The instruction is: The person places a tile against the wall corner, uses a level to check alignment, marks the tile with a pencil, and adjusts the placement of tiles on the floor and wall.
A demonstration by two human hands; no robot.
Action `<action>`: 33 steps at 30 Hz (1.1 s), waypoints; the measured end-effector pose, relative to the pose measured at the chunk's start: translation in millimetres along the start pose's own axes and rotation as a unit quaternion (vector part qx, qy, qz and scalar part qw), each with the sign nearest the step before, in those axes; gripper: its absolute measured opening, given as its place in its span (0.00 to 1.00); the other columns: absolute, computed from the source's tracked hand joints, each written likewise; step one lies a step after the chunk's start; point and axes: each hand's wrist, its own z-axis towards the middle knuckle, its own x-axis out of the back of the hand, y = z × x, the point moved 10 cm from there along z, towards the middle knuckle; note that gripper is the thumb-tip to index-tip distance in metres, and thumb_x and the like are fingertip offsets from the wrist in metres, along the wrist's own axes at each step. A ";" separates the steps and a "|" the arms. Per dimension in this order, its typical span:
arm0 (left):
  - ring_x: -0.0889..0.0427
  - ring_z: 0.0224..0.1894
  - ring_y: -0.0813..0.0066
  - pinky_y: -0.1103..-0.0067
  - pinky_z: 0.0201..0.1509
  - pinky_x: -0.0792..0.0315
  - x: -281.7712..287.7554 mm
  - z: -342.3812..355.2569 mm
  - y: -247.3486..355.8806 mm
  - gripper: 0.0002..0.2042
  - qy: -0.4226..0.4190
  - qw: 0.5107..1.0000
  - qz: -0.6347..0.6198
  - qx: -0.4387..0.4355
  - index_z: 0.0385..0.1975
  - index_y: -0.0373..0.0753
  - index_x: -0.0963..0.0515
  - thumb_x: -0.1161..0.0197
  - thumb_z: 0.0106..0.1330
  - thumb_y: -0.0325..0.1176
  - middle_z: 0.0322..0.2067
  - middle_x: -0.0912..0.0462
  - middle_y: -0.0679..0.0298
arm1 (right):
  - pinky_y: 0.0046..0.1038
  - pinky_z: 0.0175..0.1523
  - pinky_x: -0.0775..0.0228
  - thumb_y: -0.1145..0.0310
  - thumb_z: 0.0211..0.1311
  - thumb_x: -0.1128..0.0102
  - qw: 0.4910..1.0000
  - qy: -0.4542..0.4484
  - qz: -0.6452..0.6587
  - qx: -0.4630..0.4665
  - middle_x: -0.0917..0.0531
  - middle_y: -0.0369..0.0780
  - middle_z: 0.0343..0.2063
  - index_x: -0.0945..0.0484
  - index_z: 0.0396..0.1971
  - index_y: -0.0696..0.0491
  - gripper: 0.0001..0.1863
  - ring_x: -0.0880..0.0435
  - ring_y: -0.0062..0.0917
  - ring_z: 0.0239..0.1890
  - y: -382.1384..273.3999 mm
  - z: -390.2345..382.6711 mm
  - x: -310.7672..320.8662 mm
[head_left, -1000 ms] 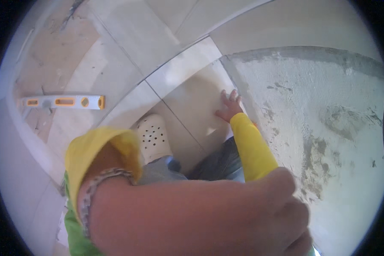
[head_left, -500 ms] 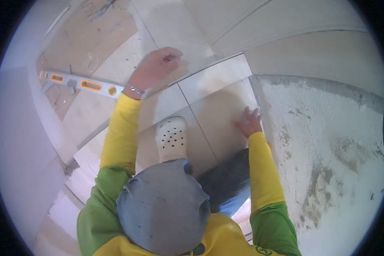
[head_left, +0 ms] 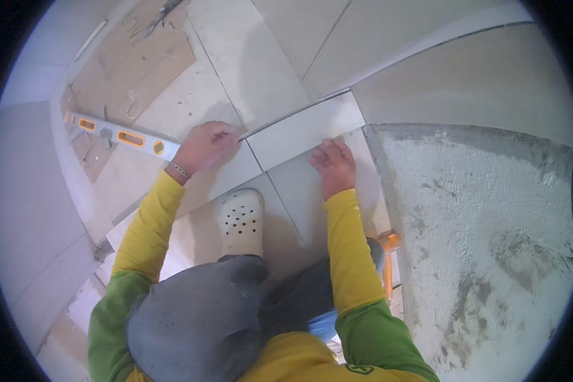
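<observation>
My left hand (head_left: pixel 207 143), with a bracelet at the wrist, is at the back edge of a narrow tile strip (head_left: pixel 305 124), left of a joint in it; its fingers are curled, and what they hold, if anything, is hidden. My right hand (head_left: pixel 334 162) rests at the front edge of the strip's right piece, fingers bent and slightly apart, over the larger lower tile (head_left: pixel 290 197). A silver spirit level (head_left: pixel 140 140) with orange vials lies left of my left hand.
My white clog (head_left: pixel 240 223) stands on the lower tile. A rough whitish plastered area (head_left: pixel 471 223) fills the right side, with an orange tool (head_left: pixel 390 242) beside my right knee. Brown board (head_left: pixel 153 57) and a dark tool (head_left: pixel 162 19) lie at the upper left; tiled surfaces surround them.
My left arm has swung from across the foreground up to the strip and then a little down. My right hand has moved left onto the strip's edge. An orange tool has come into view.
</observation>
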 end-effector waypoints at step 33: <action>0.17 0.33 0.73 0.78 0.40 0.25 -45.7 72.5 50.7 0.14 -0.054 0.991 0.116 -0.046 0.43 0.38 0.17 0.39 0.62 0.37 0.32 0.15 0.57 | 0.30 0.42 0.22 0.74 0.58 0.37 0.999 0.011 0.017 -0.028 0.24 0.38 0.30 0.30 0.34 0.56 0.09 0.22 0.26 0.32 12.1 12.1 -6.8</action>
